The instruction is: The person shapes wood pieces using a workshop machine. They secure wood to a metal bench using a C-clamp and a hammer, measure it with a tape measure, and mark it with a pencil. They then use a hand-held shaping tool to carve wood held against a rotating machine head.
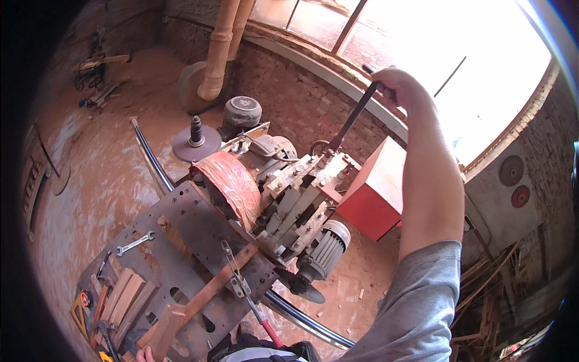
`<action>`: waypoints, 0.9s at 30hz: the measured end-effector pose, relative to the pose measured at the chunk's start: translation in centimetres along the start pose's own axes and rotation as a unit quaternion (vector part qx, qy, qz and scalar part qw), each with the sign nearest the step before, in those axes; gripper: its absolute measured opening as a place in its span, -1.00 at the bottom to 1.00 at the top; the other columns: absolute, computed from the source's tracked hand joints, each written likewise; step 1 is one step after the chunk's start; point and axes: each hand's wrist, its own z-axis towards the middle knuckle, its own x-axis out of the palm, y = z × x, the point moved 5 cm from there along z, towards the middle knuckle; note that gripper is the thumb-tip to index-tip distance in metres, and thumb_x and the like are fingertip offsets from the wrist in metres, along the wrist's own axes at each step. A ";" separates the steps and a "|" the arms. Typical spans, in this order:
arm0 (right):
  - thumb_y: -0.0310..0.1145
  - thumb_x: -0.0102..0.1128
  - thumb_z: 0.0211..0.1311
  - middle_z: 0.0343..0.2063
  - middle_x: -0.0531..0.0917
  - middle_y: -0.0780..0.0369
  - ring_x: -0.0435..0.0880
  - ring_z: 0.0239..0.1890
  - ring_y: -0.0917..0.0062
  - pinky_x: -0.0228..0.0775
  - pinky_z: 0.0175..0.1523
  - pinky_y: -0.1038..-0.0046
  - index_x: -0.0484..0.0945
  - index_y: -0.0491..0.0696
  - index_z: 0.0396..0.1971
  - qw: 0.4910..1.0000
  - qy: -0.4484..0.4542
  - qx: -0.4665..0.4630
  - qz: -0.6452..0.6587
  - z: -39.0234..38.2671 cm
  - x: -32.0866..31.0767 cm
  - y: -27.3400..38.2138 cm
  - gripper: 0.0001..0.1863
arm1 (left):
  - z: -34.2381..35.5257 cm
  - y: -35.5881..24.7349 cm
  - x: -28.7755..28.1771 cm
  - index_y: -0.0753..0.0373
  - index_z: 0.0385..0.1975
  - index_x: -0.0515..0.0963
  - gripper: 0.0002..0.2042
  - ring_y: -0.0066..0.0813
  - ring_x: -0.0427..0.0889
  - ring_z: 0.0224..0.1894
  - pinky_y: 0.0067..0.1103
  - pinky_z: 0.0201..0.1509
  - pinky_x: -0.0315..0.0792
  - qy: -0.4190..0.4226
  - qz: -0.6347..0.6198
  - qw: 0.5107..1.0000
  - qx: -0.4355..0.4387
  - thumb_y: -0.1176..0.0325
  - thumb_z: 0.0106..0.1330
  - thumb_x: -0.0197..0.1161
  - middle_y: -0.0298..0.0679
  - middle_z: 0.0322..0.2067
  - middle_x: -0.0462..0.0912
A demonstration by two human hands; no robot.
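My right hand [393,84] is raised at the far right, its fingers wrapped round the top of a long dark metal lever [353,123] that rises from a woodworking machine [295,202]. At the lower edge, only the fingertips of my left hand [145,355] show, closed on the near end of a wooden block [161,333]. That block lies by a long wooden strip [220,279] on the machine's dark metal table [139,226]. A toggle clamp [240,285] with a red handle [271,333] stands across the strip.
A wrench [136,243] and several wood pieces [123,295] lie on the table. A circular saw blade [292,280] sits beside a grey motor [325,250]. Curved steel rails [307,320] run under the table. Behind stand a red box [377,187] and a duct pipe [218,51].
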 end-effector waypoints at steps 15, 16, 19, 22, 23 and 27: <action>-0.15 0.13 0.43 -0.80 0.31 0.43 0.19 -0.79 0.68 -0.06 -0.67 0.46 0.40 0.06 -0.66 0.996 -0.060 -0.065 -0.025 0.7 -0.8 -4.1 -0.59 | 2.8 -0.5 -0.8 0.06 0.18 0.57 -0.42 0.05 0.59 -0.03 -0.04 0.10 0.44 0.019 -0.038 0.998 0.050 0.08 0.13 0.46 -0.12 0.05 0.58; -0.13 0.12 0.44 -0.80 0.30 0.43 0.18 -0.79 0.67 -0.06 -0.66 0.46 0.40 0.06 -0.67 0.996 -0.055 -0.066 -0.019 0.5 -0.6 -4.3 -0.58 | 2.8 -0.5 -0.9 0.06 0.18 0.57 -0.42 0.05 0.60 -0.03 -0.04 0.09 0.45 0.023 -0.038 0.998 0.046 0.08 0.12 0.46 -0.12 0.05 0.58; -0.12 0.15 0.43 -0.78 0.33 0.39 0.24 -0.78 0.64 0.02 -0.66 0.43 0.42 0.00 -0.61 0.996 -0.049 -0.071 -0.020 1.1 -0.9 -5.8 -0.59 | 2.7 -0.4 -0.8 0.06 0.19 0.57 -0.42 0.05 0.60 -0.04 -0.05 0.09 0.45 0.033 -0.039 0.998 0.040 0.07 0.12 0.46 -0.11 0.05 0.58; -0.14 0.18 0.42 -0.74 0.38 0.35 0.35 -0.77 0.59 0.16 -0.67 0.38 0.47 -0.09 -0.53 0.992 -0.060 -0.086 -0.070 1.5 -1.5 -6.2 -0.62 | 2.6 -0.8 -0.8 0.06 0.19 0.57 -0.43 0.05 0.61 -0.04 -0.05 0.09 0.45 0.037 -0.036 0.998 0.043 0.07 0.14 0.45 -0.11 0.05 0.58; -0.14 0.17 0.42 -0.73 0.40 0.33 0.39 -0.76 0.58 0.21 -0.67 0.37 0.49 -0.11 -0.51 0.989 -0.069 -0.090 -0.095 1.6 -1.6 -6.2 -0.63 | 2.7 -1.1 -1.0 0.07 0.19 0.57 -0.43 0.05 0.61 -0.04 -0.06 0.09 0.45 0.035 -0.032 0.998 0.047 0.08 0.15 0.45 -0.11 0.05 0.58; -0.21 0.15 0.40 -0.67 0.51 0.24 0.54 -0.70 0.49 0.41 -0.63 0.29 0.52 -0.21 -0.43 0.959 -0.098 -0.103 -0.246 2.8 -0.8 -5.1 -0.66 | 3.0 -2.2 -1.3 0.08 0.18 0.57 -0.46 0.00 0.62 -0.04 -0.10 0.08 0.46 0.023 -0.034 0.998 0.056 0.12 0.18 0.45 -0.12 0.04 0.58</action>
